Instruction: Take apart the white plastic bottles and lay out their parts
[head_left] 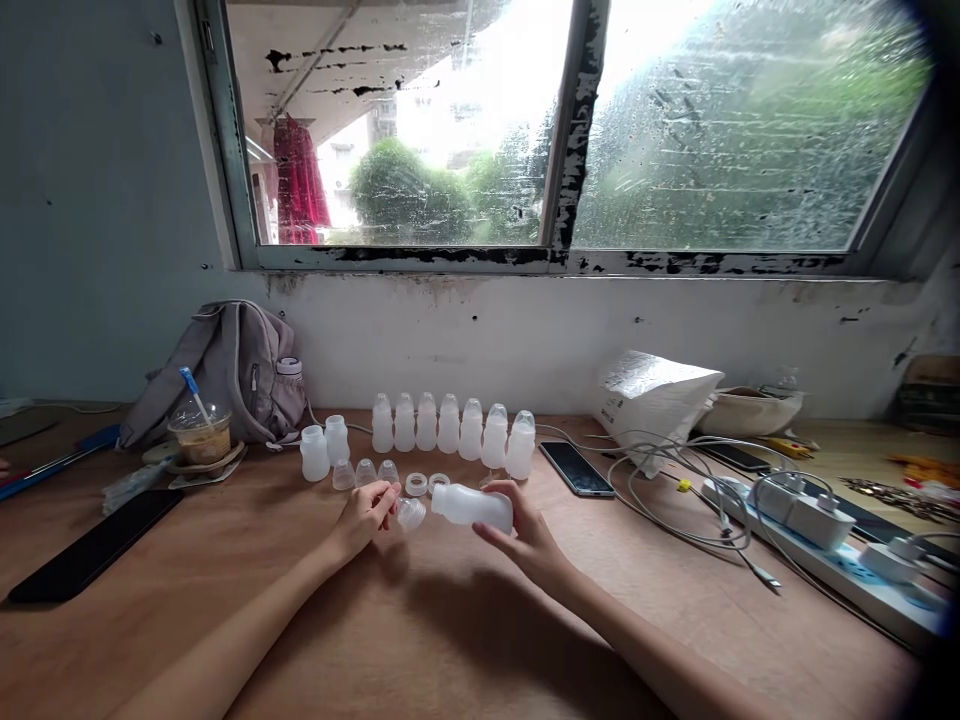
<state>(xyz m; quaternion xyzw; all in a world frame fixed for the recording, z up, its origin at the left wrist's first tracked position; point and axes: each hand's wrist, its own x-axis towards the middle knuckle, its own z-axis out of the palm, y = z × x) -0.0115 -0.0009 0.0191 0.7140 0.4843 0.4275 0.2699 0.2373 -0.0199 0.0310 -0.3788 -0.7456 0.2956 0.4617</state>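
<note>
My right hand grips a frosted white bottle, tilted on its side with its open neck toward the left. My left hand is pinched at the edge of a clear threaded piece, close to the bottle's neck but apart from it. Behind my hands lie two white rings, one at the left and one at the right. Several clear domed caps stand left of the rings. Two uncapped bottles stand farther left. A row of several capped bottles stands at the back.
A grey backpack, an iced drink and a black slab are at the left. To the right lie a phone, a white bag, loose cables and a power strip.
</note>
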